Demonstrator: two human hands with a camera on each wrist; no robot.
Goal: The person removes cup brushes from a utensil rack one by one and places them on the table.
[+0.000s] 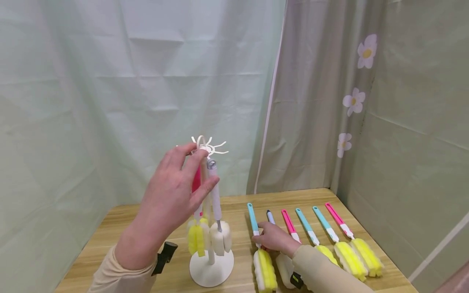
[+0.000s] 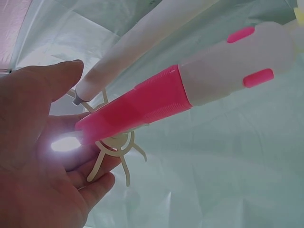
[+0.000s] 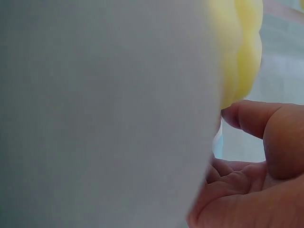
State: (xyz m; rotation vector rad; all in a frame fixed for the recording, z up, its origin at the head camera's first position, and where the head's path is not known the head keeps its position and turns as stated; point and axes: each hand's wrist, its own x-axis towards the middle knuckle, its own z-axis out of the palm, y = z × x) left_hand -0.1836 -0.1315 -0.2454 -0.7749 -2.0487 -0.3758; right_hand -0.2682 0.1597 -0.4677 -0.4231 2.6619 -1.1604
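A white stand point(image 1: 211, 272) with radiating hooks at its top holds hanging sponge bottle brushes: a pink-handled one point(image 2: 137, 107) with a yellow-and-white head and a white-handled one point(image 1: 215, 195) with a white head. My left hand point(image 1: 172, 183) is raised at the stand's top, fingertips by the hooks point(image 2: 116, 147), thumb spread apart beside the white handle. Down on the table, my right hand point(image 1: 276, 238) pinches a blue-handled bottle brush point(image 1: 253, 217) near its white neck; its sponge head point(image 1: 265, 270) is yellow and white. A blurred pale shape fills much of the right wrist view.
Right of that brush, several more lie in a row on the wooden table point(image 1: 146, 244): a lavender-handled one point(image 1: 270, 216), pink-handled ones point(image 1: 338, 219) and blue-handled ones point(image 1: 324, 223). My right forearm covers part of the row. Curtains point(image 1: 146, 101) hang behind the table.
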